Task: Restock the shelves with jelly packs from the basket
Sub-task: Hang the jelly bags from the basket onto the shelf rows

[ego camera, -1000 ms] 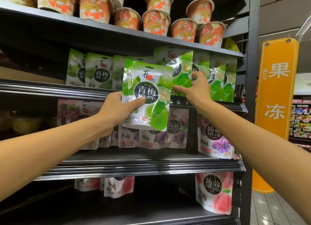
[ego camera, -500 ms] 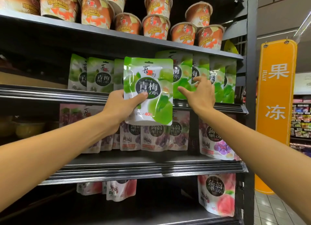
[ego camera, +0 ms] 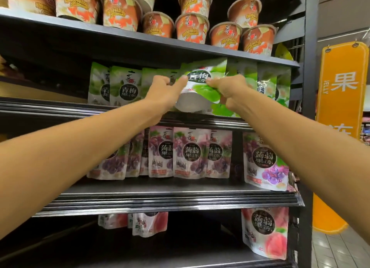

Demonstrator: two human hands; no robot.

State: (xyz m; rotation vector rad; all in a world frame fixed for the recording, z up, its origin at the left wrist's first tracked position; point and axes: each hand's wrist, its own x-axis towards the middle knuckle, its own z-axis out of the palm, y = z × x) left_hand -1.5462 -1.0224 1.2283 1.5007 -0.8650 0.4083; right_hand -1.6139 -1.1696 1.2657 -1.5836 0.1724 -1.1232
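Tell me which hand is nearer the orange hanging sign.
Right. The right hand grips the green jelly pack on the side facing the orange sign; the left hand holds the pack's far side, further left.

We count ten orange jelly cups (ego camera: 191, 27) along the top of the frame, at least six green packs (ego camera: 125, 85) just below them, seven purple packs (ego camera: 190, 151) across the middle, three peach packs (ego camera: 264, 231) at the bottom and one orange sign (ego camera: 342, 87) at right.
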